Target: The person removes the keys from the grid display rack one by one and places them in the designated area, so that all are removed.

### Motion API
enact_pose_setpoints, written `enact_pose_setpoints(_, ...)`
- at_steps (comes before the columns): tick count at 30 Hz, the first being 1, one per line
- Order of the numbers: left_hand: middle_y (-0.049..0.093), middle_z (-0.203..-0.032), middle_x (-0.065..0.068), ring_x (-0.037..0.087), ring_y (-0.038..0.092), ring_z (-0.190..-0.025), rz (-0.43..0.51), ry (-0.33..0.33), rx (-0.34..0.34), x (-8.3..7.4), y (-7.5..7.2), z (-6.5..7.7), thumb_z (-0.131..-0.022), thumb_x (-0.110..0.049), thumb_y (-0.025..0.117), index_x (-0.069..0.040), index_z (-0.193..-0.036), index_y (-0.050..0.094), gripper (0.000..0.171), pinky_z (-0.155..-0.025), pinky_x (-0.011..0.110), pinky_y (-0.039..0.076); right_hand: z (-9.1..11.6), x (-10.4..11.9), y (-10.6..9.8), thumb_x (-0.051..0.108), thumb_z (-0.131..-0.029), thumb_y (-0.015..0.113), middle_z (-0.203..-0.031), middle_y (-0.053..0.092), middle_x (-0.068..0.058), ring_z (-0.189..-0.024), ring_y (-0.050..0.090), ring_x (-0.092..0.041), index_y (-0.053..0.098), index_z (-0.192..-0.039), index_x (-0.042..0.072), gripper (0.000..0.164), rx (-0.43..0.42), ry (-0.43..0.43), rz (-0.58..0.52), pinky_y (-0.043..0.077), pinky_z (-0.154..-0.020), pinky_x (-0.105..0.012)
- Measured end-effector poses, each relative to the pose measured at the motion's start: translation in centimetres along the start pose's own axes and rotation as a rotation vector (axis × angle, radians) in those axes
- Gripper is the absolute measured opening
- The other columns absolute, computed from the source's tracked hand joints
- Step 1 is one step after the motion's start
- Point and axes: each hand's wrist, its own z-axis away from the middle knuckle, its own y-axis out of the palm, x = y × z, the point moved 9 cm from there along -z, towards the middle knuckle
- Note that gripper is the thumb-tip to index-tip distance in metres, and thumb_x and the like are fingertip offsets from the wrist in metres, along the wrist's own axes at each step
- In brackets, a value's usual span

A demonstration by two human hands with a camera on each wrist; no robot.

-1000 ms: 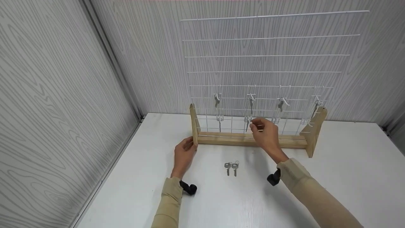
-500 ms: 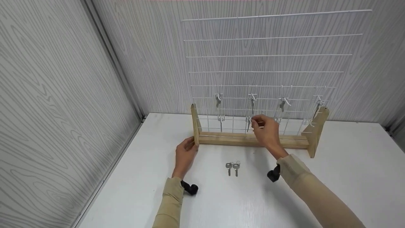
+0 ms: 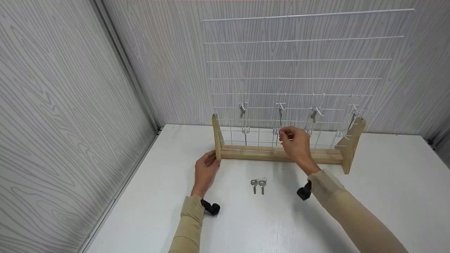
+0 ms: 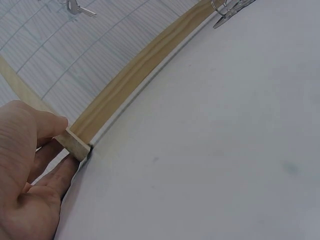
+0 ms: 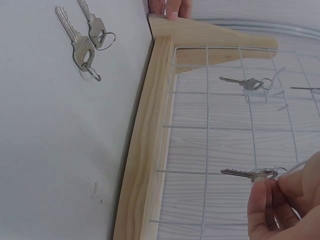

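One key [image 5: 247, 173] is pinched between the curled thumb and fingers of the right hand [image 5: 287, 205], in front of the middle of the rack [image 3: 253, 155]; whether its ring is on a hook is unclear. The left hand [image 3: 206, 172] grips the rack's left end, fingers bent. Two loose keys [image 3: 262, 183] lie before the rack, between both hands.
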Motion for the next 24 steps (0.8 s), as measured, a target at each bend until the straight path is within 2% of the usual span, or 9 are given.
enact_pose_setpoints(10, 0.067, -0.142, 0.02, 0.033, 0.064, -0.135, 0.004, 0.004, 0.002, -0.2, 0.0, 0.0, -0.104, -0.008, 0.069, -0.003, -0.141, 0.066, 0.038, -0.107, 0.038, 0.06, 0.5, 0.2, -0.2, 0.002, -0.105, 0.064, -0.101, 0.076, -0.026, -0.092, 0.075, -0.038, 0.075, -0.113, -0.008, 0.017, 0.025, 0.043, -0.011, 0.056, -0.068, -0.007)
enact_pose_setpoints(24, 0.068, -0.14, 0.02, 0.033, 0.066, -0.133, 0.007, 0.009, -0.005, -0.2, -0.1, 0.0, -0.103, -0.007, 0.069, -0.004, -0.14, 0.067, 0.038, -0.105, 0.036, 0.061, 1.0, 1.1, -0.9, 0.003, -0.105, 0.065, -0.099, 0.077, -0.024, -0.091, 0.076, -0.039, 0.076, -0.114, -0.008, 0.018, 0.024, 0.033, -0.011, 0.057, -0.068, -0.009)
